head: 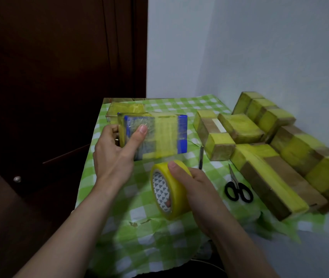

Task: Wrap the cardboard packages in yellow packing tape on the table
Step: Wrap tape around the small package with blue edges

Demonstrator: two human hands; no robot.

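A table under a green and white checked cloth fills the lower middle of the frame. A dark wooden door takes up the upper left and a pale wall the upper right.

Along the right side of the table lies a group of cardboard packages, touching or just beside one another and banded in yellow tape with brown card showing between the bands.

Left of centre, one package stands on edge, with blue margins and a clear shiny face crossed by a yellow band. Just behind it, at the far edge of the table, lies a flat taped package.

The left hand holds the standing package by its left edge, thumb laid on the front face and fingers curled behind.

The right hand grips the tape roll below the package, thumb on the yellow outer band, with a fingertip showing inside the core. A strip of tape seems to run from the roll up to the package's lower edge.

Black-handled scissors lie on the cloth right of the roll, their blades closed. A thin dark tool, too blurred to name, lies between the standing package and the group.
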